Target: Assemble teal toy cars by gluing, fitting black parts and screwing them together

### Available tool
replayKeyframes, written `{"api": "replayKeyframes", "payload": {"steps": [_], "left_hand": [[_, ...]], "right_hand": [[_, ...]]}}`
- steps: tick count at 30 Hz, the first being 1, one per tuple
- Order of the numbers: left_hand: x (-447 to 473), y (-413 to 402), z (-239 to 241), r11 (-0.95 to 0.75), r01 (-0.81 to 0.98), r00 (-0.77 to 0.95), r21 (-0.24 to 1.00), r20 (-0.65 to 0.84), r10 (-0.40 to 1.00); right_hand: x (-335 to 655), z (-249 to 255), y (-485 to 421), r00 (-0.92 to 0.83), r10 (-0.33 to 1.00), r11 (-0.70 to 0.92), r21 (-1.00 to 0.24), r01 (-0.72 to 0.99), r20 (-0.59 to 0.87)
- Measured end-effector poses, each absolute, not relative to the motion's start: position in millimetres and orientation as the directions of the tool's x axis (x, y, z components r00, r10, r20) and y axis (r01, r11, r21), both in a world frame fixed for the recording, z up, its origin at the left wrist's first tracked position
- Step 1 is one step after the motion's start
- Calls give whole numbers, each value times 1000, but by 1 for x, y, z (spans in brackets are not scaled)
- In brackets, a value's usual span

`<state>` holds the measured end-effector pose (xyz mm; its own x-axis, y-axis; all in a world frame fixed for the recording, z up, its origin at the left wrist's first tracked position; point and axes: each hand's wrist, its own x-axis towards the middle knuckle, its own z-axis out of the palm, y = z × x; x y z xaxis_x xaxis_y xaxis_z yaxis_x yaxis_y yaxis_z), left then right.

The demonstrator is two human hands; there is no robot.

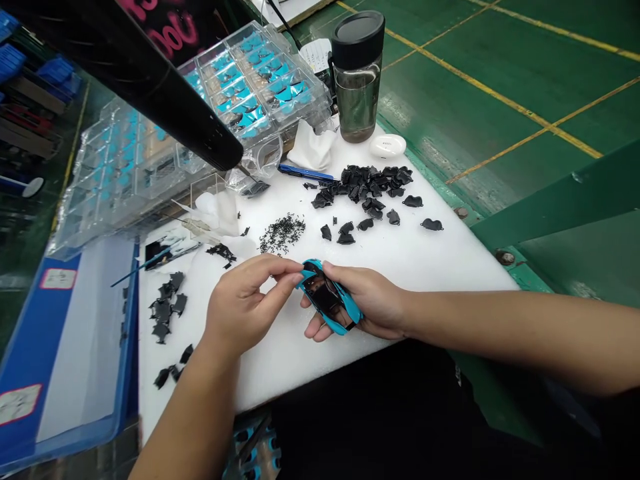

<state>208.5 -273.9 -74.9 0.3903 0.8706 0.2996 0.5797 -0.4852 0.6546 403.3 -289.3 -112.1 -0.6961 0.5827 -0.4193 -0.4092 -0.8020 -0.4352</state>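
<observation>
A blue and black toy car body [327, 297] is held above the near part of the white table top. My right hand [367, 297] is closed around its right side, with the thumb near the top end and fingers beneath. At the car's upper left end, my left hand [255, 300] pinches with thumb and forefinger. Whether a small part sits in that pinch is hidden. Beyond the hands lie a scatter of tiny black screws [283, 233] and a heap of black plastic parts [370, 183].
A black electric screwdriver [200, 127] hangs over the upper left. Clear trays [260, 73] of blue car parts stand behind. A dark bottle [357, 80], white case [388, 145] and blue pen [306, 173] lie at the back. More black pieces [163, 310] are at left beside a blue bin [65, 347].
</observation>
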Motion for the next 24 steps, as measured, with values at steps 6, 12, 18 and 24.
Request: {"api": "replayKeyframes", "payload": {"steps": [6,12,18,24], "left_hand": [[210,-274,-73,-501,605,416,619,291,862],[211,-274,-73,-499,610,422,616,280,862],[211,-275,-73,-483,612,409,626,272,871],[211,-277,-74,-455,609,349,649,296,889]], "right_hand": [[403,-112,-290,-702,592,-793,-441,-420,-396],[402,-113,-290,-701,586,-799,-433,-418,-405],[403,-113,-290,-703,588,-797,-434,-420,-400],[403,-113,-289,-708,577,-805,-430,-409,-407]]}}
